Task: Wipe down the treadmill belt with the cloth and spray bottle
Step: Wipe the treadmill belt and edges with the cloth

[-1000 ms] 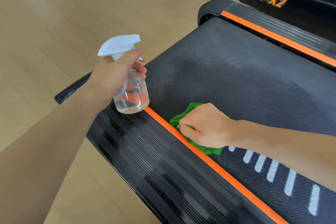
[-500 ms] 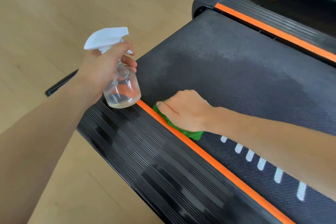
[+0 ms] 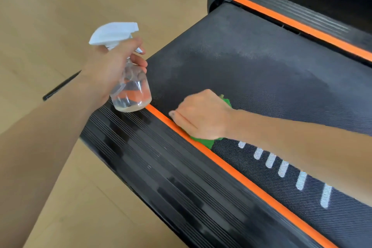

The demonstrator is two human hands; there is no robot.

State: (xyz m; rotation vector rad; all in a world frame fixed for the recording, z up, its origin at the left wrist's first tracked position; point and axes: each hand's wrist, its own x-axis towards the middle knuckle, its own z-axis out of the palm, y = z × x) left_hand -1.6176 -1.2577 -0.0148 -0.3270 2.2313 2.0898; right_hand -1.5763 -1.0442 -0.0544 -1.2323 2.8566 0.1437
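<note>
Compared with a second ago, my right hand (image 3: 201,116) has slid the green cloth (image 3: 203,141) along the treadmill belt (image 3: 261,78), keeping to the strip beside the near orange trim (image 3: 231,169). Less green shows now: a second ago a wide fringe stuck out ahead of the knuckles, and now only a small tuft shows behind the hand and a patch under the wrist. I read that as the wipe stroke being under way, working the belt's near edge. A darker, damp-looking patch spreads across the belt beyond the hand, so I judge spraying there is done and wiping is the step in hand; the white dashes (image 3: 281,167) farther along still look untouched.

My left hand (image 3: 112,70) has held the spray bottle (image 3: 130,90) throughout, and it hangs over the ribbed side rail (image 3: 161,167), its base close above the orange trim. The fingers wrap the neck under the white trigger head (image 3: 114,33).

The cloth lies flat on the belt, almost wholly under my right palm. The fingers curl down onto it, thumb laid forward along the trim; whether they bunch it or only press it, I cannot tell.
</note>
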